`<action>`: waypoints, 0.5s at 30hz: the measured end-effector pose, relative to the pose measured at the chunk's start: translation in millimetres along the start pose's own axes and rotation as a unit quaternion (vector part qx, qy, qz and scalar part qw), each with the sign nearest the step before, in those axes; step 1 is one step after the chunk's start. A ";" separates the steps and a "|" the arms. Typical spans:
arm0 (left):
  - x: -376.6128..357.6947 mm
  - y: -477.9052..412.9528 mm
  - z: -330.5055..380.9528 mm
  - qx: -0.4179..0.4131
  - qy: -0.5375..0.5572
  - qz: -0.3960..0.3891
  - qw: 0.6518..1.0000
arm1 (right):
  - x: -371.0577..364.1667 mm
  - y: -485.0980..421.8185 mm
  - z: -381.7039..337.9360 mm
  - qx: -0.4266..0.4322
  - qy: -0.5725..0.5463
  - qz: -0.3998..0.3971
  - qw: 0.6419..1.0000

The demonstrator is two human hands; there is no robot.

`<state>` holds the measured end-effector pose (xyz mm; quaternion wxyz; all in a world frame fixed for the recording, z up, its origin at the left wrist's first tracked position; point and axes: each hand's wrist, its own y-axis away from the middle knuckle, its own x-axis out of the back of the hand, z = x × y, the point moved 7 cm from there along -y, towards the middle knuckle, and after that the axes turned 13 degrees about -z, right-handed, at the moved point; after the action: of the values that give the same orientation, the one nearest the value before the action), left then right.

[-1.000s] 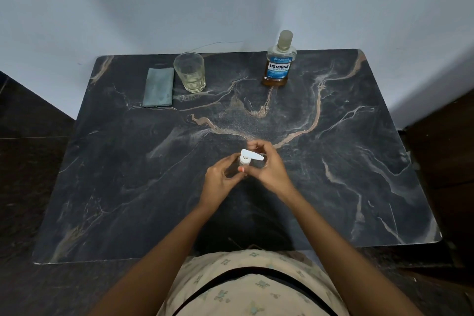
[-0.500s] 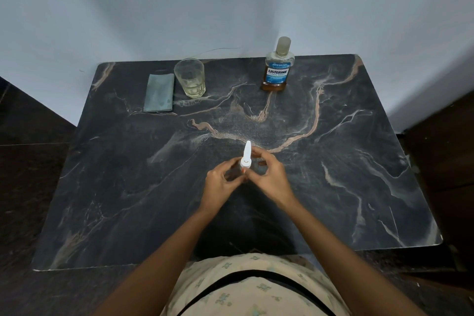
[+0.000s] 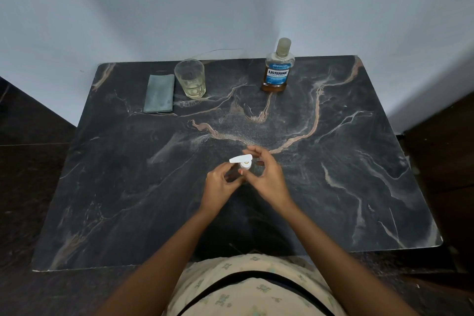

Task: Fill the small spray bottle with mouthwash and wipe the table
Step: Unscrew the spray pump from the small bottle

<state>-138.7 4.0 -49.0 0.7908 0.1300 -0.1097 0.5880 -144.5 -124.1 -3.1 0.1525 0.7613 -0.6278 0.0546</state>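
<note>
Small spray bottle with white pump head [image 3: 243,161] at frame centre, low over dark marble table [image 3: 359,187]. My left hand [image 3: 220,183] pinches its dark body; right hand [image 3: 266,177] fingers grip white collar. I judge unscrewing underway: steady body, twist collar only, keep upright. Mouthwash bottle [image 3: 278,72], clear glass [image 3: 191,79], grey folded cloth [image 3: 159,93] upper frame, well apart; open room all round, front edge near.

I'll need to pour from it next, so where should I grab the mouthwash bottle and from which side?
Take the mouthwash bottle around its wide labelled body, below the narrow neck, probably with the right hand coming from the near right. It stands upright at the far edge of the table, close to the wall, so a grip from behind looks cramped. The capped neck seems too slim to steady a pour.
</note>
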 end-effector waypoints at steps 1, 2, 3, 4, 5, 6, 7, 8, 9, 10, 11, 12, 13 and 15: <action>-0.2 0.0 -0.6 0.001 0.003 -0.001 1.000 | 0.4 -0.5 -0.7 0.000 0.012 0.011 1.000; -0.4 0.1 -1.3 0.001 0.007 -0.003 1.000 | 1.3 -1.2 -2.0 0.002 0.027 0.023 0.999; -0.8 0.1 -1.9 0.001 0.010 -0.005 1.000 | 2.5 -2.2 -3.4 0.006 0.039 0.033 0.999; -1.0 0.0 -2.4 0.001 0.012 -0.006 1.000 | 3.5 -3.3 -4.3 0.008 0.048 0.036 0.998; -1.1 -0.1 -2.9 0.002 0.012 -0.006 1.000 | 4.1 -4.3 -4.7 0.010 0.055 0.036 0.998; -1.2 -0.1 -3.4 0.001 0.013 -0.007 1.000 | 4.9 -4.6 -4.8 0.011 0.059 0.033 0.998; -1.4 0.0 -3.2 0.000 0.015 -0.008 1.000 | 5.7 -4.6 -5.1 0.013 0.059 0.030 0.998; -1.7 -0.1 -2.4 -0.004 0.017 -0.011 1.000 | 6.4 -4.3 -5.5 0.016 0.055 0.026 0.998; -2.1 -0.3 -1.8 -0.010 0.017 -0.014 1.000 | 6.8 -3.9 -6.1 0.020 0.049 0.021 0.998; -2.4 -0.5 -1.9 -0.013 0.015 -0.016 1.000 | 6.7 -3.2 -6.6 0.023 0.045 0.015 0.999; -2.5 -0.7 -2.4 -0.014 0.011 -0.016 1.000 | 5.7 -2.4 -6.8 0.024 0.044 0.008 0.999; -2.2 -0.7 -3.1 -0.013 0.006 -0.014 1.000 | 4.2 -1.6 -6.4 0.024 0.042 -0.001 0.999; -1.9 -0.9 -3.6 -0.013 0.004 -0.013 1.000 | 2.5 -1.0 -5.2 0.022 0.034 -0.010 0.999; -2.1 -0.8 -4.0 -0.014 0.002 -0.014 1.000 | -0.2 -0.4 -2.5 0.011 0.008 -0.021 1.000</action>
<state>-138.5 3.2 -53.5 0.8007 0.1197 -0.1145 0.5757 -143.9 -123.1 -0.8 0.1501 0.7758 -0.6095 0.0643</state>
